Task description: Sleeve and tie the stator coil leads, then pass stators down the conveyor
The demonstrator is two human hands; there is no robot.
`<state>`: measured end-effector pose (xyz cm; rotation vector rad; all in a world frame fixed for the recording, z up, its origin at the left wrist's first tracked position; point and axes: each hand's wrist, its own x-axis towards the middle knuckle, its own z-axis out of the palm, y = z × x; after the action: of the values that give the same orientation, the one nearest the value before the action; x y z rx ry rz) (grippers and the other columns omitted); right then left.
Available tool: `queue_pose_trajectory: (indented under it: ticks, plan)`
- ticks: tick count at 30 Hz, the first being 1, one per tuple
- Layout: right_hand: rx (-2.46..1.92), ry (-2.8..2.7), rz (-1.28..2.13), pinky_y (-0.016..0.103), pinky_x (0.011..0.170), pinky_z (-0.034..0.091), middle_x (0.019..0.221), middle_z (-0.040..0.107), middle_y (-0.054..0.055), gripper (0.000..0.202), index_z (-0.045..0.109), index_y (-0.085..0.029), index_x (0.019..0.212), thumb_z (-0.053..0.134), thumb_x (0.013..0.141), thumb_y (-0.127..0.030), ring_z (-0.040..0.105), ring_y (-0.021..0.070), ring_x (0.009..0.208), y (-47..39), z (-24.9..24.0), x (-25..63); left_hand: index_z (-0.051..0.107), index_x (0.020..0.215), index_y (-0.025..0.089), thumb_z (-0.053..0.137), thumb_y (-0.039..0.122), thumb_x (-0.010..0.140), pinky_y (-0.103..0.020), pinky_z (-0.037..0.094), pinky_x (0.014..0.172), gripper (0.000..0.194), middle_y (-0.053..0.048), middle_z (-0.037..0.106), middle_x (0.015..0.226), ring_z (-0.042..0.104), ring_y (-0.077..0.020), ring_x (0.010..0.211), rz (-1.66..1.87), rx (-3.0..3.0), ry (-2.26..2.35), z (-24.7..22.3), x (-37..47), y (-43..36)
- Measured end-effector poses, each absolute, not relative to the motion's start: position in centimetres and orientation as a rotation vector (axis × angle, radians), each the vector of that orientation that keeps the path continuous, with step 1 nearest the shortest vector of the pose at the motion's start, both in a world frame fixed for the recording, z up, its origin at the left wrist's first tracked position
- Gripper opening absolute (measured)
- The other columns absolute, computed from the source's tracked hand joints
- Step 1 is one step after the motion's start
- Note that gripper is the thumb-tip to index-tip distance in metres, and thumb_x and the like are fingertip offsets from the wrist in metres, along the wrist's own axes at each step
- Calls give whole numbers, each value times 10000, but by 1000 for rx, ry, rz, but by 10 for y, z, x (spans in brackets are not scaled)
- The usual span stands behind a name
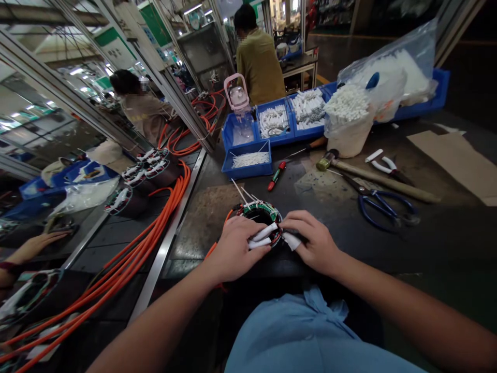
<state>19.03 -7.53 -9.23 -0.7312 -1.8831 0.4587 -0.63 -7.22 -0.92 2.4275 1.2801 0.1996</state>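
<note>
A round motor stator (272, 209) with green, white and red wiring around its rim stands on the bench in front of me. White cable ties (241, 192) stick up from its far side. My left hand (238, 246) is closed at the stator's near left, with two white sleeves (263, 233) held between thumb and fingers. My right hand (312, 239) is closed at the right rim, its fingertips pinched close to the wires. A white piece, perhaps another sleeve (291, 241), shows under the right hand's fingers. The hands hide much of the stator's near side.
Blue bins (275, 137) of white sleeves and a small blue bin of cable ties (250, 159) line the back. A marker (276, 176), mallet (388, 181), scissors (382, 204) and pliers (389, 167) lie rightward. Orange cables (147, 233) and other stators (149, 168) are left; co-workers sit beyond.
</note>
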Motion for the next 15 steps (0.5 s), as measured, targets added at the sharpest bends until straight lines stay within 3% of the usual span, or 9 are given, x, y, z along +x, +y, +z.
queue_pose_trajectory:
  ticks: [4, 10, 15]
  plan:
    - [-715, -1959, 400, 320, 877, 463, 1106, 547, 100, 312, 552, -162, 1131, 442, 851, -78, 521, 173, 1022, -71, -100, 194, 620, 989, 244, 587, 337, 770, -335, 324, 838, 240, 17, 637, 856, 525, -167, 838, 152, 2386, 1294, -8, -4, -70]
    - [-624, -2142, 22, 390, 872, 468, 1112, 572, 133, 358, 515, -105, 1181, 379, 853, -71, 516, 223, 1046, -69, -100, 200, 610, 1029, 252, 616, 345, 755, -362, 318, 895, 289, 11, 641, 916, 531, -180, 884, 57, 2392, 1321, -2, -3, -69]
    - [-680, -2165, 129, 366, 842, 474, 1097, 578, 109, 331, 509, -133, 1199, 421, 881, -164, 524, 206, 1011, -75, -85, 197, 569, 1118, 262, 573, 364, 796, -383, 351, 862, 338, -15, 629, 908, 525, -200, 881, -54, 2537, 1271, 2, -3, -69]
